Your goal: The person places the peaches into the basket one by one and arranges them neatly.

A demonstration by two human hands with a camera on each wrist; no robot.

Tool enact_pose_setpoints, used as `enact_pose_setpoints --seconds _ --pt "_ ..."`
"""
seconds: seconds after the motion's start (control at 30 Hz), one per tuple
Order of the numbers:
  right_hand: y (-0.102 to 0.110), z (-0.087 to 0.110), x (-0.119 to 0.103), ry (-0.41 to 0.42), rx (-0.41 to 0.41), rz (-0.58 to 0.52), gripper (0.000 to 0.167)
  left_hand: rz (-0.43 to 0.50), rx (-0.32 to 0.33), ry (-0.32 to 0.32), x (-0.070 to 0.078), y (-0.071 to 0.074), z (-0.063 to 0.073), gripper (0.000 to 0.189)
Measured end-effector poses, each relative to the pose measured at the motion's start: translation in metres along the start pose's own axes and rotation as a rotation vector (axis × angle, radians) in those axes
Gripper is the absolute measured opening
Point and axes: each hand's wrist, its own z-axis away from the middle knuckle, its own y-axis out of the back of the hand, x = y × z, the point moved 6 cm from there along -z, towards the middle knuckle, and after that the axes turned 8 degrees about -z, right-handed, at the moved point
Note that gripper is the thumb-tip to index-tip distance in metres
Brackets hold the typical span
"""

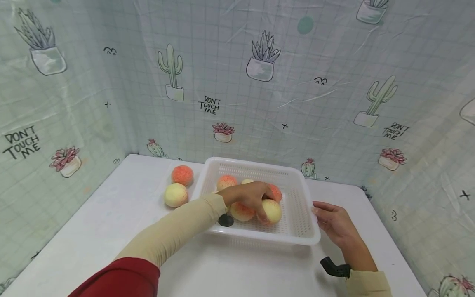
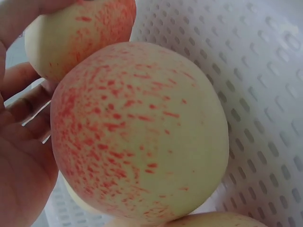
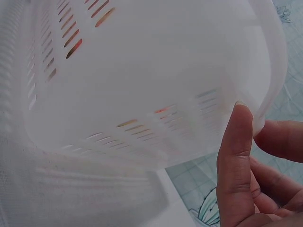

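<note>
A white perforated plastic basket (image 1: 256, 236) holds several peaches, pale yellow speckled with red. My left hand (image 1: 252, 196) reaches into it from the left, thumb and fingers curled round a peach (image 1: 272, 212) near the middle. In the left wrist view that peach (image 2: 80, 40) sits in the fingers at the upper left. Another peach (image 2: 142, 132) fills the middle of that view, beside the palm. On the other side, my right hand (image 1: 337, 225) pinches the basket's right rim between thumb and fingers. The right wrist view shows the fingertips at the rim (image 3: 274, 61).
Two more peaches lie outside the basket on its left, a redder one (image 1: 182, 175) behind a yellow one (image 1: 176, 195). The white table (image 1: 122, 214) bears everything. A plastic sheet (image 1: 237, 82) printed with cacti stands round the back and sides.
</note>
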Motion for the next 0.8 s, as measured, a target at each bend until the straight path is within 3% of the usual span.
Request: enact_pose_setpoints --seconds 0.27,0.43,0.67,0.8 --pt "-0.002 0.000 0.000 -0.001 0.003 0.010 0.027 -0.078 0.034 0.001 -0.001 0.002 -0.002 0.025" --pt "-0.003 0.000 -0.002 -0.002 0.003 -0.003 0.025 -0.065 0.040 -0.004 0.000 0.005 -0.001 0.020" --pt "-0.004 0.001 -0.001 -0.006 0.006 0.013 0.027 0.104 0.076 0.085 -0.010 0.010 0.010 0.052" --pt "-0.004 0.002 -0.001 -0.017 0.019 0.022 0.030 0.165 0.098 0.084 -0.013 0.019 0.017 0.059"
